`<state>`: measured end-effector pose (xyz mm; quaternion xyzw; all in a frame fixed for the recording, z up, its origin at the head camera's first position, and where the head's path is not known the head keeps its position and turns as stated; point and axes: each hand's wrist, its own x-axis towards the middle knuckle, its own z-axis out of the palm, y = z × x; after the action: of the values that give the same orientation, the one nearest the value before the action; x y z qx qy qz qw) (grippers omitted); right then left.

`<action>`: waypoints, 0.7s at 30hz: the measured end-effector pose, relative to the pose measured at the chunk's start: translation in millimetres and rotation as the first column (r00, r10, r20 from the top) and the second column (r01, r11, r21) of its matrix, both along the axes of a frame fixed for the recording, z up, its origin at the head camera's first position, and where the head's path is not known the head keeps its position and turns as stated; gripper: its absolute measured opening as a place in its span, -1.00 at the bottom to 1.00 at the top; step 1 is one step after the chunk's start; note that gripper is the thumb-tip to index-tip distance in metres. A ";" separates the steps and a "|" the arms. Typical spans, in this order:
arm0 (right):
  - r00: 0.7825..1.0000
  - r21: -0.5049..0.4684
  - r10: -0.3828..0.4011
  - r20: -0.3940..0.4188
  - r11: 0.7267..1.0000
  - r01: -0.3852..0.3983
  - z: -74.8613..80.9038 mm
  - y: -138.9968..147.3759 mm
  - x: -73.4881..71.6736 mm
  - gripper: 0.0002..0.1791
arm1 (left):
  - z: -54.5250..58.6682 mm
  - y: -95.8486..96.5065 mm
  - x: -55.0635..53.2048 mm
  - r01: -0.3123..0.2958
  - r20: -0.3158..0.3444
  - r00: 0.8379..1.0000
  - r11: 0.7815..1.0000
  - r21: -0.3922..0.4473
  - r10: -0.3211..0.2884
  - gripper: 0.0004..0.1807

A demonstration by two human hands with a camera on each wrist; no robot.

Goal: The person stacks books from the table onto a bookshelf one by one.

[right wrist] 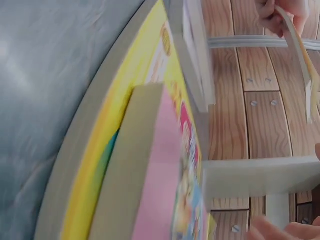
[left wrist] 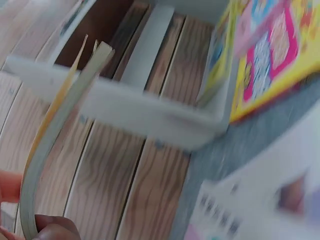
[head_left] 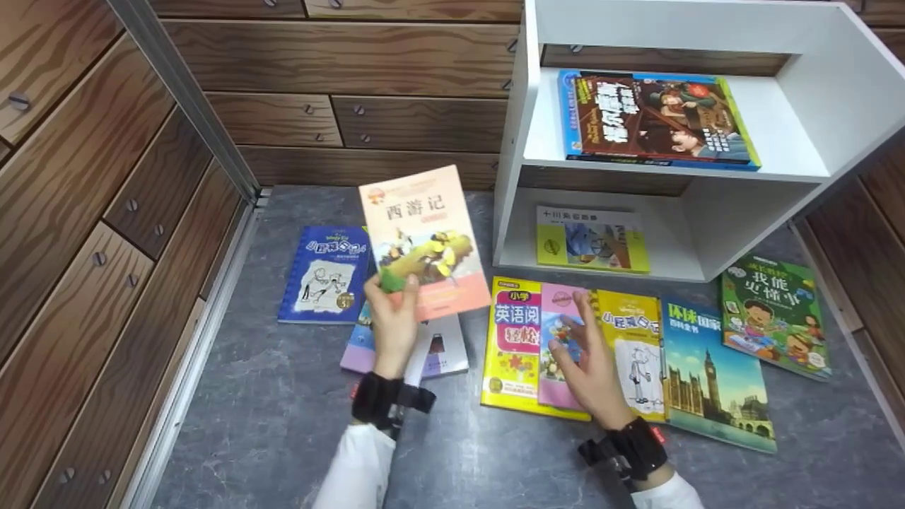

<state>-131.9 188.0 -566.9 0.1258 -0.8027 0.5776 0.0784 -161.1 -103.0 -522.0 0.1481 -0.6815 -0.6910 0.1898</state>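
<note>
My left hand [head_left: 394, 332] grips a peach-coloured paperback book [head_left: 431, 247] by its lower edge, thumb on the front cover, raised and tilted above other books. Seen edge-on in the left wrist view, the paperback [left wrist: 65, 115] bends a little, its cover lifting from the pages. My right hand [head_left: 592, 367] hovers over a pink book [head_left: 555, 389], fingers loosely bent and holding nothing; whether it touches the book I cannot tell. That pink book lies partly on a yellow English reader [head_left: 509, 375]. Beside it is a yellow cartoon diary [head_left: 640, 353].
A white shelf unit [head_left: 514, 170] stands at the back right. A stack of comic books [head_left: 629, 120] lies on its upper shelf, a yellow-and-white book [head_left: 594, 240] below. A clock-tower book [head_left: 721, 389], a green book [head_left: 778, 318], a blue diary [head_left: 325, 283] and a white book [head_left: 449, 346] lie on the grey floor.
</note>
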 end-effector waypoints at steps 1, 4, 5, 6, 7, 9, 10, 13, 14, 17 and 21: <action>1.000 -0.015 0.014 0.003 1.000 -0.014 0.6 -2.5 0.3 -0.02 | -1.2 6.8 3.8 0.013 -0.005 1.000 1.000 0.009 -0.013 -0.53; 0.998 -0.053 0.054 0.015 0.997 -0.053 2.9 -8.8 1.6 -0.08 | -6.9 25.1 14.1 0.044 -0.010 0.999 0.999 0.013 -0.044 -0.56; 0.997 -0.068 0.071 0.023 0.995 -0.069 3.7 -10.8 2.0 -0.11 | -8.6 30.6 17.5 0.051 -0.010 0.999 0.999 0.008 -0.051 -0.56; 0.996 -0.080 0.086 0.036 0.993 -0.083 4.8 -12.7 2.5 -0.14 | -10.0 35.8 21.2 0.051 -0.009 0.999 0.999 -0.007 -0.051 -0.57; 0.994 -0.089 0.101 0.051 0.991 -0.096 6.2 -14.4 3.1 -0.16 | -12.0 40.7 24.4 0.057 -0.012 0.998 0.998 -0.018 -0.057 -0.57; 0.987 -0.118 0.132 0.091 0.986 -0.121 8.4 -17.6 4.0 -0.20 | -15.4 50.2 30.3 0.069 -0.021 0.997 0.997 -0.035 -0.070 -0.58; 0.983 -0.130 0.145 0.114 0.983 -0.130 9.2 -19.0 4.8 -0.21 | -16.9 54.7 33.2 0.080 -0.027 0.996 0.996 -0.042 -0.081 -0.57; 0.972 -0.156 0.162 0.168 0.978 -0.136 10.3 -22.0 7.0 -0.24 | -21.7 67.2 41.4 0.122 -0.030 0.992 0.991 -0.058 -0.124 -0.57; 0.971 -0.163 0.161 0.176 0.978 -0.132 10.6 -22.8 7.4 -0.25 | -23.6 71.0 43.6 0.134 -0.031 0.990 0.989 -0.063 -0.137 -0.57; 0.977 -0.157 0.114 0.179 0.984 -0.086 10.2 -23.8 8.2 -0.25 | -28.2 81.1 49.2 0.176 -0.033 0.983 0.982 -0.060 -0.179 -0.60; 0.989 -0.182 0.046 0.139 0.983 -0.020 9.2 -23.8 7.2 -0.24 | -31.6 91.3 53.8 0.225 -0.018 0.974 0.973 -0.052 -0.226 -0.61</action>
<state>-124.7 164.2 -557.7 0.0902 -0.7487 0.6564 0.0223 -107.3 -11.7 -553.6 0.0569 -0.7085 -0.6928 0.1217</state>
